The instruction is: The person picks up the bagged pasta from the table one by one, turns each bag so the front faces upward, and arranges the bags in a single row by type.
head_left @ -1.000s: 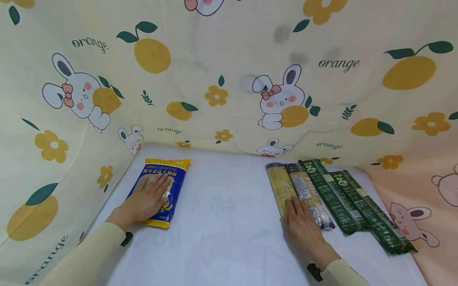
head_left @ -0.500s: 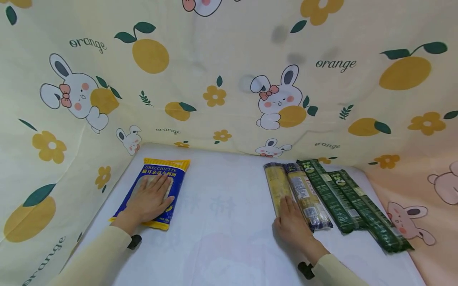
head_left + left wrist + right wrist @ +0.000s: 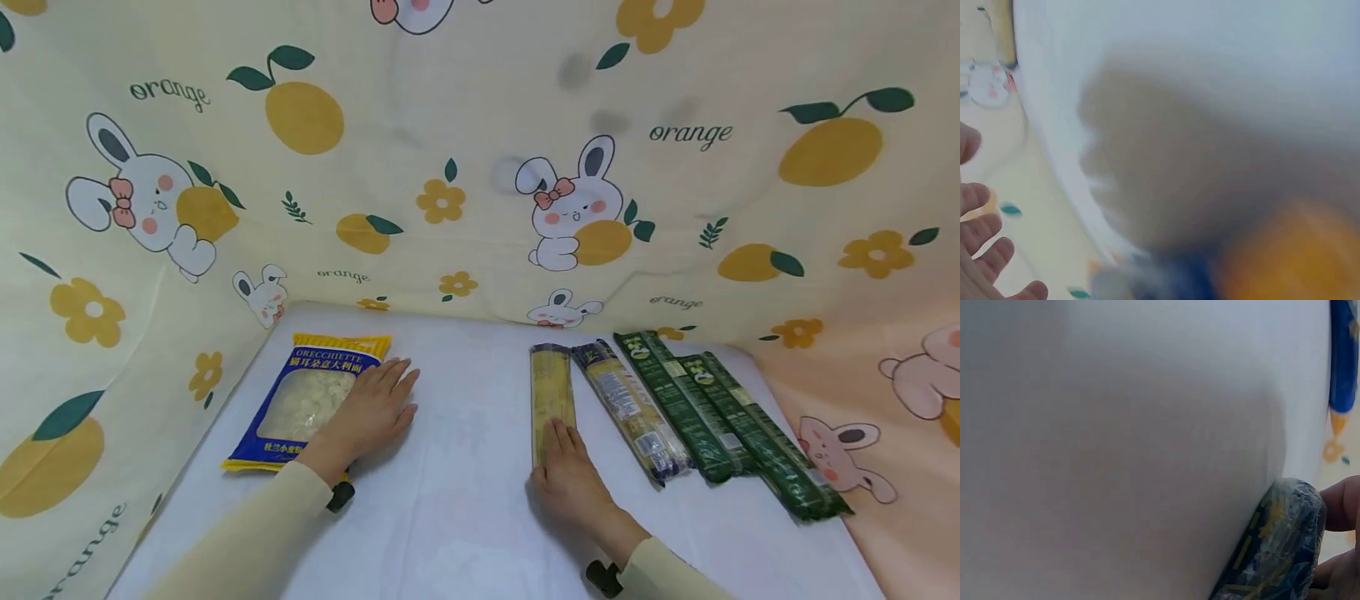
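Observation:
In the head view a blue and yellow bag of orecchiette (image 3: 300, 408) lies flat at the left, its clear window showing pale pasta. My left hand (image 3: 371, 412), fingers relaxed and spread, is over the bag's right edge; in the left wrist view the fingers (image 3: 985, 234) hold nothing. My right hand (image 3: 573, 483) grips the lower part of a clear pack of spaghetti (image 3: 551, 383), fingers on top and thumb at its left side. The right wrist view shows the wrapped dark end of the spaghetti pack (image 3: 1279, 544) beside the fingers.
To the right lies a second spaghetti pack (image 3: 630, 408). Beyond it are two long green noodle packs (image 3: 678, 408), one beside the other. All rest on a white table (image 3: 465, 517), with a rabbit-and-orange printed cloth (image 3: 450, 125) at the back and sides.
My right hand has slid the spaghetti pack left, away from the second pack, and turned it straighter. My left hand has moved right from the middle of the orecchiette bag to its edge.

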`<state>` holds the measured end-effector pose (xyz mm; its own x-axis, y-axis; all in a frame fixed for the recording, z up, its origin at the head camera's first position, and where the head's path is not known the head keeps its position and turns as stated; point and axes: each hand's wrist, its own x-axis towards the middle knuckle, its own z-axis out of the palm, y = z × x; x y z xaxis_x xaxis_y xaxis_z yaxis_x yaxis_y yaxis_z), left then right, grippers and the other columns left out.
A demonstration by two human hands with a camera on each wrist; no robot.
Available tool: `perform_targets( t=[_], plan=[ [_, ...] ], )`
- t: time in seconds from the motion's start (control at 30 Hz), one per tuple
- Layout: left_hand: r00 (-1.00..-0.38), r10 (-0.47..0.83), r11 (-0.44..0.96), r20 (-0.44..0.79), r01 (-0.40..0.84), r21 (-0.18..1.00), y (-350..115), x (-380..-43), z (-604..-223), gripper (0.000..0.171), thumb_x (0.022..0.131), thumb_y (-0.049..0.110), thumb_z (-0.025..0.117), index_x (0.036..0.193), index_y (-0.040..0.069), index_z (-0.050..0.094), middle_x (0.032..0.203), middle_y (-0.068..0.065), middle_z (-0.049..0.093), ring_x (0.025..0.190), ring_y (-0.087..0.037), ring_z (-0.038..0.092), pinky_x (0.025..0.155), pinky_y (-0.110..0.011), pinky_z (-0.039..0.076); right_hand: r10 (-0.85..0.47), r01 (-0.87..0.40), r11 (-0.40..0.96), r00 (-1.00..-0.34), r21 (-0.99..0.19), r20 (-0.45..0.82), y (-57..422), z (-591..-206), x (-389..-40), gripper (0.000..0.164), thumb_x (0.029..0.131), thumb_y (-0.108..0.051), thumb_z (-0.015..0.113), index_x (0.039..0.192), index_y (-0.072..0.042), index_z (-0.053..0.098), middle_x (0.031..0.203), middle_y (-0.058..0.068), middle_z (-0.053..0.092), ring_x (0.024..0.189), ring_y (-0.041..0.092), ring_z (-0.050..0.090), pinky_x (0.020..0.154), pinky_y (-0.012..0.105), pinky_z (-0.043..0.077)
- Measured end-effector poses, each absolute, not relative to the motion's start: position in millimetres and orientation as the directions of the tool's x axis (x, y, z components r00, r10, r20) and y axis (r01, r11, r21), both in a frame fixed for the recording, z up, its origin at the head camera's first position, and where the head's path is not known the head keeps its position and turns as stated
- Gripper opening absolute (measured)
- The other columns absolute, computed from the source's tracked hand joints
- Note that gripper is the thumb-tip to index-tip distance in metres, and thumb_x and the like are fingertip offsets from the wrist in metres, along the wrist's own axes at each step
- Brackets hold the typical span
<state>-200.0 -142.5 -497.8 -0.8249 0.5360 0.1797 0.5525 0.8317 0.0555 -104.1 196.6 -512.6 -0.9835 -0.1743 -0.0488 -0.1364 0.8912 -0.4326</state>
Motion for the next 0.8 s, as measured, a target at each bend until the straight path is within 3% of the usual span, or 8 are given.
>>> perform_targets(
  t=[0.3, 0.47, 0.6, 0.8],
  plan=[
    [-0.804, 0.586, 0.807, 0.100, 0.590, 0.014, -70.5, -208.3, -492.6, 0.049, 0.111, 0.033, 0.053, 0.154, 0.011, 0.054, 0.158, -0.009, 0.054, 0.152, -0.031, 0.042, 0.122, -0.052, 0.036, -0.298, -0.299, 0.880, -0.953, -0.369, 0.062, 164.5, -520.3, -82.8, 0.063, 0.099, -0.011, 0.056, 0.153, 0.017, 0.038, 0.161, 0.037, 0.036, 0.153, 0.054, 0.030, 0.124, 0.059, 0.028],
    [-0.785, 0.610, 0.789, 0.104, 0.615, 0.010, -37.9, -213.8, -492.4, 0.046, 0.110, 0.033, 0.055, 0.149, 0.009, 0.059, 0.151, -0.010, 0.060, 0.143, -0.032, 0.053, 0.113, -0.052, 0.047, -0.348, -0.364, 0.872, -0.931, -0.329, 0.107, 146.3, -521.4, -72.7, 0.062, 0.097, -0.012, 0.058, 0.150, 0.017, 0.043, 0.158, 0.037, 0.041, 0.151, 0.054, 0.035, 0.122, 0.058, 0.033],
    [-0.786, 0.614, 0.786, 0.075, 0.617, 0.032, -19.9, -214.5, -494.8, 0.046, 0.110, 0.034, 0.054, 0.148, 0.008, 0.059, 0.152, -0.012, 0.058, 0.139, -0.034, 0.055, 0.104, -0.055, 0.051, -0.385, -0.393, 0.862, -0.918, -0.320, 0.091, 141.7, -520.5, -68.6, 0.060, 0.101, -0.017, 0.057, 0.150, 0.016, 0.044, 0.158, 0.036, 0.042, 0.151, 0.053, 0.035, 0.122, 0.057, 0.033],
    [-0.811, 0.585, 0.810, -0.016, 0.584, 0.052, -7.2, -214.4, -499.5, 0.055, 0.111, 0.044, 0.051, 0.154, 0.010, 0.053, 0.159, -0.012, 0.050, 0.143, -0.036, 0.049, 0.105, -0.058, 0.048, -0.381, -0.399, 0.882, -0.917, -0.251, 0.118, 160.4, -512.1, -65.5, 0.048, 0.105, -0.026, 0.062, 0.144, 0.003, 0.060, 0.152, 0.020, 0.058, 0.143, 0.039, 0.052, 0.113, 0.057, 0.044]
  ],
)
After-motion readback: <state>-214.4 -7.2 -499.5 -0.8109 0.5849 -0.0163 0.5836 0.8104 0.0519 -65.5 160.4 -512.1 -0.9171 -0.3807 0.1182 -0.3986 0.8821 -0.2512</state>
